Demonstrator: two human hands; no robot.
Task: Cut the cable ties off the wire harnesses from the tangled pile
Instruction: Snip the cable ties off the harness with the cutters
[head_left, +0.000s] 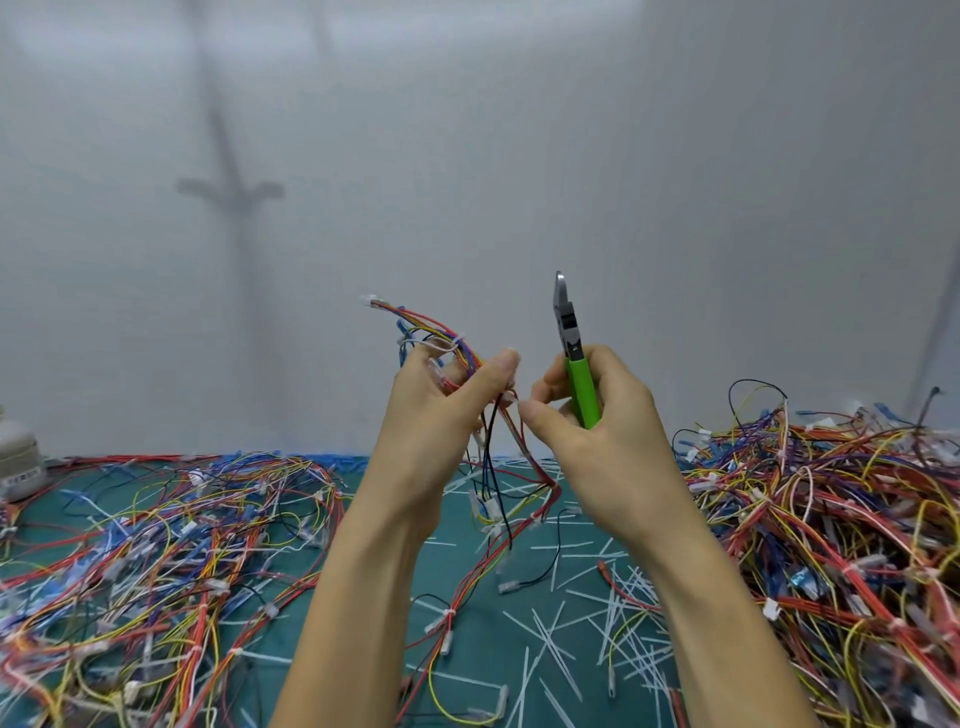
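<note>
My left hand (447, 410) holds a wire harness (441, 332) of red, yellow, blue and black wires up in front of me, fingers curled round the bundle; its loose ends hang down to the table. My right hand (597, 415) grips green-handled cutters (574, 343) with the jaws pointing up, and its thumb and forefinger pinch something small and white at the harness, right next to my left thumb. Whether that white bit is a cable tie I cannot tell.
A green mat (483, 623) covers the table, strewn with several cut white cable ties (550, 629). A big tangled pile of harnesses (841, 530) lies on the right, another spread of wires (156, 551) on the left. A grey-white object (18, 457) stands at the far left by the wall.
</note>
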